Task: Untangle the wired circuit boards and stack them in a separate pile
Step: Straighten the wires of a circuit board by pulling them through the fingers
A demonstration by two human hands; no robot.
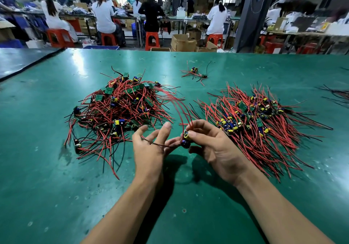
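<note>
Right grip (213,145) is pinching one little board (186,138) over the green counter (56,187), red wires arcing up from it. Left grip (149,149) has its fingers spread, black wire (160,145) lying across them. Tangled heap (120,111) on the left, neater pile (260,119) on the right.

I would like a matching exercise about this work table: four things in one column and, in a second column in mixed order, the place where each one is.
Things
1. tangled heap of boards
2. fanned pile of boards
3. single board
4. small cluster of boards

Places
A. pinched in the fingers of the right hand
B. on the left part of the green mat
C. alone at the far side of the mat, near the middle
D. on the right part of the mat, wires spread outward

Pairs: 1-B, 2-D, 3-A, 4-C
</note>
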